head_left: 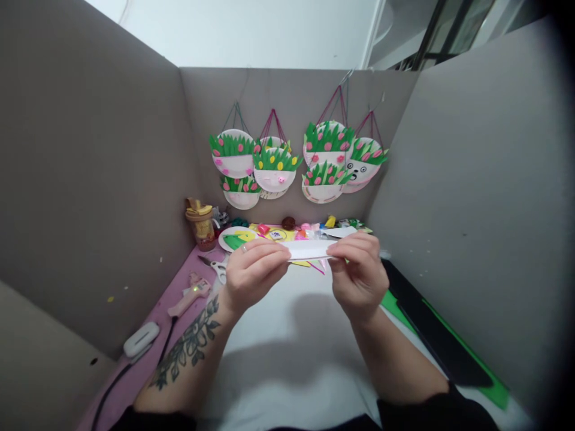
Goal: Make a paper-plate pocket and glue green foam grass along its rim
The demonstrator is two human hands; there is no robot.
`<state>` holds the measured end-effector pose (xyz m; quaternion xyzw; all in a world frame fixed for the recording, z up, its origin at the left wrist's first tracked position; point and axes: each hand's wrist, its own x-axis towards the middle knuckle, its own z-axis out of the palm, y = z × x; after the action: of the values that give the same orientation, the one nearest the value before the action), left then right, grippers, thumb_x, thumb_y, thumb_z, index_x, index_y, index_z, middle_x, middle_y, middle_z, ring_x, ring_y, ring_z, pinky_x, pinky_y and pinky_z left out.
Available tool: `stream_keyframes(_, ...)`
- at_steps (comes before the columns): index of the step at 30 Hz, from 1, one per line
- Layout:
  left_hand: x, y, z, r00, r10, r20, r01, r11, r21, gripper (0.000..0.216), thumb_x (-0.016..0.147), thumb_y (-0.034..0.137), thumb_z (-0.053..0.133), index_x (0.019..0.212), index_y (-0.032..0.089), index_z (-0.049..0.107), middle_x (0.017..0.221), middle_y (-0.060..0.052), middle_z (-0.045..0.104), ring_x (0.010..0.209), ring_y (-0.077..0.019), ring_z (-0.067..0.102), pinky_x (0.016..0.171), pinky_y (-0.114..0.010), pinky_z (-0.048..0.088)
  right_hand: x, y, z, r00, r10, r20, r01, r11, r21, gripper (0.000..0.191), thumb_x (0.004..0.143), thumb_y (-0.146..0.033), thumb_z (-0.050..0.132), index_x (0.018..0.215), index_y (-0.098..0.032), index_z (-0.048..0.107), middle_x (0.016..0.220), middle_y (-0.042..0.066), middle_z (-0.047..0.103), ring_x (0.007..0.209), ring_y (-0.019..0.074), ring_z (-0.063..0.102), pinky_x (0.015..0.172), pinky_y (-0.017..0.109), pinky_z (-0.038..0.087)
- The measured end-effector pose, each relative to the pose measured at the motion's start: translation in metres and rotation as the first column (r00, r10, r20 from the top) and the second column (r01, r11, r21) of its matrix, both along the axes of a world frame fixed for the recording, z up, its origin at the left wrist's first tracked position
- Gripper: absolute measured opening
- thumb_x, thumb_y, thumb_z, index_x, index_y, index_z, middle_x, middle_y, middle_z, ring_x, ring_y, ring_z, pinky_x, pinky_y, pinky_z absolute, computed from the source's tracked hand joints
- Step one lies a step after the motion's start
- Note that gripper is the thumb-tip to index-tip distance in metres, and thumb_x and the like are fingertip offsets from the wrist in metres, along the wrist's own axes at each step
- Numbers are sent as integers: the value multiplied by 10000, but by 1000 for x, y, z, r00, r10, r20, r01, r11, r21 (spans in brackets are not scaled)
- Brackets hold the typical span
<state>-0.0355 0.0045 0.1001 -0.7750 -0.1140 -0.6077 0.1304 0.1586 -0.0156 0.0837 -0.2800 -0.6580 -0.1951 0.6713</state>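
Both hands hold a folded white paper strip (309, 249) level above the white work surface (291, 335). My left hand (251, 272) pinches its left end with fingers closed. My right hand (357, 272) pinches the right end the same way. A little coloured paper shows under the strip. Behind the strip lies a paper plate (236, 238) with green and yellow pieces on it.
Finished paper-plate baskets (274, 164) with green grass and pink or yellow flowers hang on the back partition. Scissors (215, 267), a pink glue gun (191, 294), a white adapter (141, 339) and a jar (202, 224) sit at the left. Small coloured craft bits (309, 227) line the back. Dark and green sheets (431, 335) lie at the right.
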Motion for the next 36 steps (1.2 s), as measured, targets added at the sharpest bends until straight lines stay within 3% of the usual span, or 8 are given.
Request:
stream_keyframes(10, 7, -3, -2, 998, -66, 20, 67, 993, -93, 173, 776, 98, 653, 915, 201, 660, 852, -26, 719, 815, -142, 679, 761, -293, 562, -5, -2, -1, 994, -64, 93, 65, 998, -7, 105, 829, -157, 589, 881, -247, 602, 784, 7, 629, 812, 195, 569, 846, 424, 439)
stream_keyframes(24, -8, 15, -2, 938, -259, 231, 290, 950, -115, 196, 727, 57, 681, 848, 210, 684, 791, -12, 717, 755, -155, 677, 705, -320, 551, 7, 7, 0, 1000, 12, -17, -11, 1000, 26, 76, 817, -166, 593, 859, -230, 597, 764, 10, 623, 755, 187, 569, 780, 397, 456)
stream_keyframes(30, -9, 20, -4, 966, -192, 172, 237, 923, -304, 103, 758, 140, 667, 836, 202, 694, 822, -36, 721, 796, -158, 666, 781, -313, 525, 10, 4, 3, 994, -79, 71, 82, 996, -40, 90, 800, -148, 608, 818, -235, 595, 761, 19, 628, 823, 205, 554, 814, 399, 436)
stream_keyframes(33, -7, 28, -11, 983, -50, 174, 139, 825, -548, 86, 766, 251, 671, 802, 182, 709, 801, -45, 718, 769, -155, 651, 737, -264, 506, 9, 13, 4, 993, -67, 93, 82, 983, -161, 54, 821, -189, 592, 782, -226, 601, 759, 23, 635, 839, 209, 562, 832, 399, 422)
stream_keyframes(36, -4, 43, -21, 946, 89, 313, 195, 614, -765, 213, 737, 362, 689, 792, 158, 719, 736, -38, 703, 661, -134, 615, 610, -220, 469, 11, 28, 2, 1000, -8, -19, 1, 935, -354, 94, 842, -240, 562, 774, -206, 618, 779, 32, 646, 821, 196, 572, 801, 363, 431)
